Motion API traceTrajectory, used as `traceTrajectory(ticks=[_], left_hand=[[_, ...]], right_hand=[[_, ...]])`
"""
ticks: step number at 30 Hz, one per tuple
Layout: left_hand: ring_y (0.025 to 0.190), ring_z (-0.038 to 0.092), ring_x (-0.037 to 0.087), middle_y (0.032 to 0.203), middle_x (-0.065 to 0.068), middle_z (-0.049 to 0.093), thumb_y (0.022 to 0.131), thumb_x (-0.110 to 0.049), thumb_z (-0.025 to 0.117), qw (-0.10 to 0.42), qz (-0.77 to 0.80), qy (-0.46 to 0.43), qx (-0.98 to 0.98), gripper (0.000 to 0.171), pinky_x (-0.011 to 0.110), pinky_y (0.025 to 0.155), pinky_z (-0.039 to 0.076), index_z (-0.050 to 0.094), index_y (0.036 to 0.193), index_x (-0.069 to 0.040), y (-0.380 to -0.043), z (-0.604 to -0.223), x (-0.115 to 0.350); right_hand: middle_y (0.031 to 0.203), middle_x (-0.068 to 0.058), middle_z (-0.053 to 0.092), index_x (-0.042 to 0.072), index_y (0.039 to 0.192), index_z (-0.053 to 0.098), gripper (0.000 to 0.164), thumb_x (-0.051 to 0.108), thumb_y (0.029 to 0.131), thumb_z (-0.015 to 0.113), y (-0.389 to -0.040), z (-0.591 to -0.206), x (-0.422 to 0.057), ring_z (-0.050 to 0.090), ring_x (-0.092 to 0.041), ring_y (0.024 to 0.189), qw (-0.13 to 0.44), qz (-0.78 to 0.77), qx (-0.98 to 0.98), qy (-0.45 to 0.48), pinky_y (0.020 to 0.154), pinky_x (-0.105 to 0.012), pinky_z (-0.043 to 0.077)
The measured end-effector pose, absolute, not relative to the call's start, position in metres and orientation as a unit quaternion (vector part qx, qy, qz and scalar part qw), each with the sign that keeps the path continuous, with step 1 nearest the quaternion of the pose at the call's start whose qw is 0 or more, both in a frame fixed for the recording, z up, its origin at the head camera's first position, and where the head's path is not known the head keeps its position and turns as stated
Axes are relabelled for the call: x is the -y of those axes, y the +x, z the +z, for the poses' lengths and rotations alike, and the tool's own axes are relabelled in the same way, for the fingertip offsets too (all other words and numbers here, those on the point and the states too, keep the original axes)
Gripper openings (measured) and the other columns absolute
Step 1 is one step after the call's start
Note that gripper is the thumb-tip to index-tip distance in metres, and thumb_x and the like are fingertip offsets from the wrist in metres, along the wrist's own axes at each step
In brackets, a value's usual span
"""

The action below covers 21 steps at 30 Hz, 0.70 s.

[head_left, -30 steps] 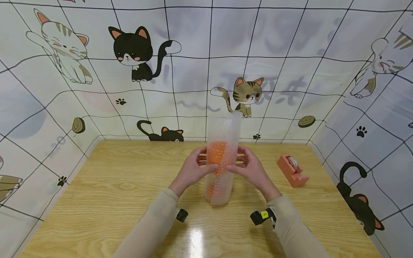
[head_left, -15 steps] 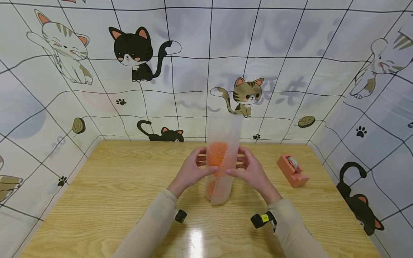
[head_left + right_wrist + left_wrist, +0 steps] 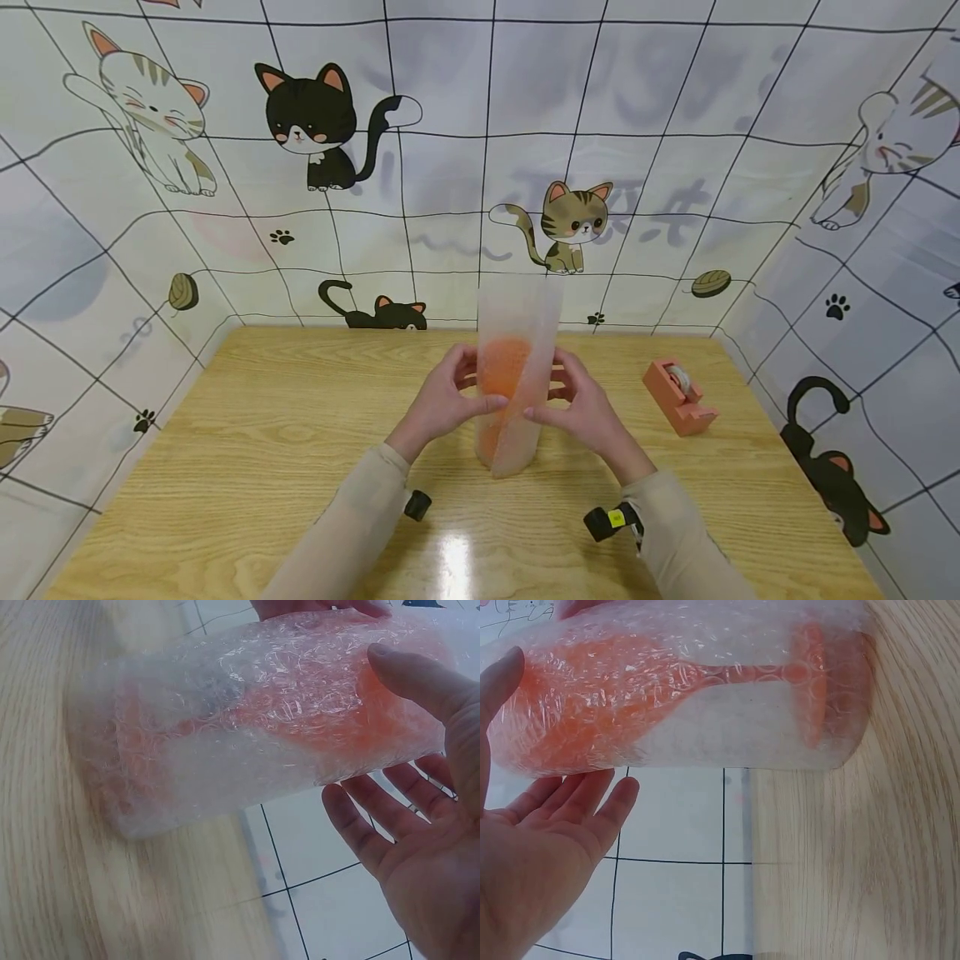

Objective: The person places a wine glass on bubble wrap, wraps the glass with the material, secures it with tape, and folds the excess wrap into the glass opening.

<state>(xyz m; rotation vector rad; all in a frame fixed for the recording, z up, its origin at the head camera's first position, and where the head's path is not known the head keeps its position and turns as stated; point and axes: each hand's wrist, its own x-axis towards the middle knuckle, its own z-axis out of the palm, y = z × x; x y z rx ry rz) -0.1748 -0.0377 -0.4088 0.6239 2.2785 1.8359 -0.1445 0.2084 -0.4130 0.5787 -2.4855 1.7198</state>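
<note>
An orange stemmed goblet (image 3: 615,705) stands inside a tall roll of bubble wrap (image 3: 517,308). Its stem and round foot show through the wrap in the left wrist view, and the wrap rises well past the bowl in the head view. The left hand (image 3: 450,392) grips the roll from the left, thumb on the near side and fingers round the back. From the other side the right hand (image 3: 581,400) grips it likewise, its thumb near the slanting overlap of the wrap. The roll's lower end meets the wooden table (image 3: 300,467).
A pink tape dispenser (image 3: 678,398) with a roll of clear tape sits on the table to the right. White cloth (image 3: 442,167) printed with cats and grid lines surrounds the table at the back and sides. Each wrist carries a small black camera.
The top of the bubble wrap and the goblet's bowl sit slightly lower in the head view. Both hands have come down a little with them, keeping their grip.
</note>
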Motion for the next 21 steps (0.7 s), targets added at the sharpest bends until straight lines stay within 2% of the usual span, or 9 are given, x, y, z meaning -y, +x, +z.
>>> traceTrajectory(ticks=[8, 16, 21], left_hand=[[0.125, 0.061, 0.028, 0.125, 0.004, 0.065, 0.078, -0.02, 0.093, 0.078, 0.603, 0.219, -0.763, 0.059, 0.056, 0.111, 0.045, 0.053, 0.121, -0.012, -0.172, -0.411, 0.039], [0.123, 0.063, 0.026, 0.123, 0.001, 0.065, 0.075, -0.02, 0.095, 0.077, 0.587, 0.221, -0.775, 0.059, 0.049, 0.109, 0.048, 0.054, 0.117, -0.013, -0.169, -0.413, 0.039], [0.124, 0.063, 0.026, 0.122, 0.002, 0.064, 0.074, -0.016, 0.095, 0.075, 0.581, 0.228, -0.777, 0.059, 0.05, 0.109, 0.048, 0.053, 0.116, -0.013, -0.167, -0.416, 0.039]], right_hand=[[0.146, -0.011, 0.052, 0.014, 0.154, 0.039, 0.089, 0.009, 0.08, 0.089, -0.139, -0.417, -0.207, 0.059, -0.033, 0.125, 0.034, 0.548, 0.817, 0.179, 0.095, -0.047, 0.054], [0.147, -0.009, 0.051, 0.016, 0.152, 0.04, 0.087, 0.01, 0.08, 0.089, -0.135, -0.423, -0.207, 0.059, -0.034, 0.126, 0.037, 0.546, 0.816, 0.188, 0.096, -0.047, 0.054], [0.145, -0.009, 0.051, 0.015, 0.151, 0.041, 0.086, 0.009, 0.08, 0.089, -0.131, -0.426, -0.207, 0.059, -0.032, 0.124, 0.043, 0.542, 0.817, 0.195, 0.096, -0.047, 0.054]])
